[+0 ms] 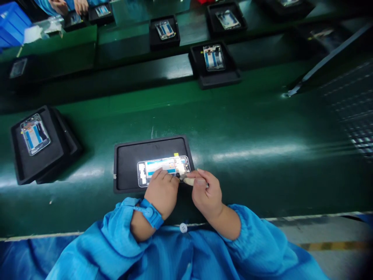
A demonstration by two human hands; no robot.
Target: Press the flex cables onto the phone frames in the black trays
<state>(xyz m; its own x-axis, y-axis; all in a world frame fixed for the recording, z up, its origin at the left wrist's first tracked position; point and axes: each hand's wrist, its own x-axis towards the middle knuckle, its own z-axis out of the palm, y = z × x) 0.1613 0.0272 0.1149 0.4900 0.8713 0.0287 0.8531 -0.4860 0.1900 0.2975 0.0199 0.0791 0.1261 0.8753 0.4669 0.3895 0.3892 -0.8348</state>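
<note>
A black tray (128, 155) lies on the green belt right in front of me, with an opened phone frame (163, 168) lying flat in it. My left hand (161, 192), with a blue wrist strap, rests on the phone's near edge with its fingers curled down on it. My right hand (205, 192) is closed in a pinch on a small pale stick-like tool (188, 181), whose tip touches the phone's lower right part. Both arms wear blue sleeves.
More black trays with phone frames sit on the belt: a stacked one at left (37, 144), one beyond (214, 64), others farther back (164, 31). Another person's hands (70, 6) work at the top left beside a blue bin (11, 21). The table's edge runs under my wrists.
</note>
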